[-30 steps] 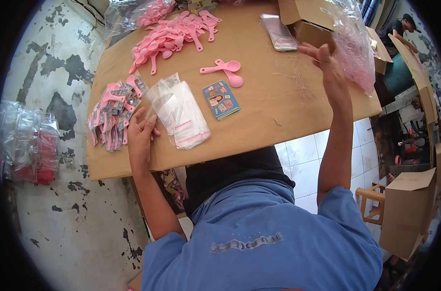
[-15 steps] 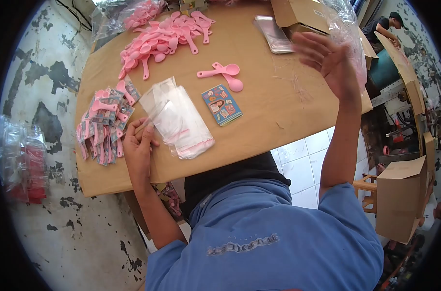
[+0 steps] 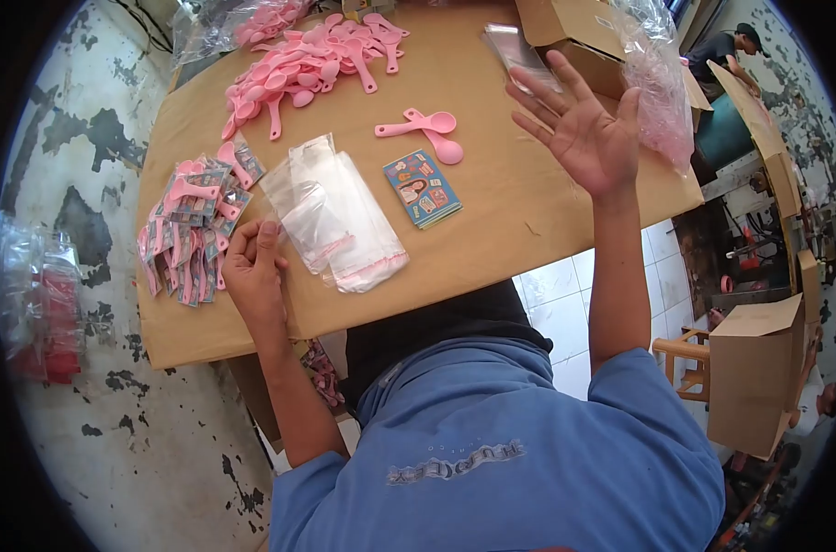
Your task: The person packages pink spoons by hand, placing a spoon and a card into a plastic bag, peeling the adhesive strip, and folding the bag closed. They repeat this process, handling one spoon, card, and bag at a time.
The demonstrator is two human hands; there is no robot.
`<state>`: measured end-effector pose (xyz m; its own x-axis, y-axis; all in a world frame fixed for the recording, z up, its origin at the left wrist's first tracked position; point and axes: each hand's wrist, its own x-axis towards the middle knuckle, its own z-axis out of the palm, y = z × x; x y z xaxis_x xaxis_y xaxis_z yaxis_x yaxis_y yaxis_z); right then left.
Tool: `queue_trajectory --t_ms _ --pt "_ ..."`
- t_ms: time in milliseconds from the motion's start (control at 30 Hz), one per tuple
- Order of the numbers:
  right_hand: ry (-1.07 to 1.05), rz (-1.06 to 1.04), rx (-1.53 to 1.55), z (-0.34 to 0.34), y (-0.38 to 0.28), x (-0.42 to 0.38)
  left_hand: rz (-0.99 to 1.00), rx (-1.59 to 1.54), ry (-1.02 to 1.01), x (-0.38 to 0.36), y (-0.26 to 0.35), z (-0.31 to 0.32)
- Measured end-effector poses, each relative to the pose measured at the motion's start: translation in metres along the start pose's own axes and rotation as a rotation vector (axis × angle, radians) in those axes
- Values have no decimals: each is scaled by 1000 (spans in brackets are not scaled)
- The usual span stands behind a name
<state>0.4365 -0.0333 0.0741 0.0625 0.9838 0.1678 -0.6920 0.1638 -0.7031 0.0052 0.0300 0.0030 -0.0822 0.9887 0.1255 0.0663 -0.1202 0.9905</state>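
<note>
My right hand (image 3: 591, 138) is raised over the right side of the table, palm up and fingers spread, holding nothing. At the table's left front, my left hand (image 3: 255, 267) has its fingers curled and the thumb pressed to the index finger. Whatever may be in that pinch is too small to make out. Just right of it lies a stack of clear plastic bags (image 3: 367, 235). On its other side is a pile of bagged pink spoons with cards (image 3: 193, 216). Two loose pink spoons (image 3: 441, 138) lie crossed above a stack of blue printed cards (image 3: 422, 189).
A large heap of loose pink spoons (image 3: 298, 69) covers the far left of the table. Another pack of clear bags (image 3: 519, 60) lies beside a cardboard box (image 3: 579, 32) at the far right. Bundled plastic (image 3: 662, 101) hangs at the right edge. Another person (image 3: 726, 51) works farther off.
My right hand has swung slightly left and lower, its palm turning toward me with the fingers spreading. My left hand has shifted slightly left, and its fingers have curled in.
</note>
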Motion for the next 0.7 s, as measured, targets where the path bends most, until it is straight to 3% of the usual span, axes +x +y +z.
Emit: queue_trajectory --t_ms 100,200,300,400,500,700 --pt "171 -75 -103 3 17 -4 28 -18 31 0 -4 1" --pt "8 -264 -211 -22 41 -5 69 -26 35 0 -4 1" --pt "201 -315 -490 27 65 -21 83 33 78 -4 1 2" --pt "53 -196 -363 39 82 -35 145 175 145 -11 13 9" --pt "96 -99 -654 80 92 -39 189 302 151 -14 19 9" --pt "-143 -67 -1047 91 132 -26 211 -46 94 -12 17 5"
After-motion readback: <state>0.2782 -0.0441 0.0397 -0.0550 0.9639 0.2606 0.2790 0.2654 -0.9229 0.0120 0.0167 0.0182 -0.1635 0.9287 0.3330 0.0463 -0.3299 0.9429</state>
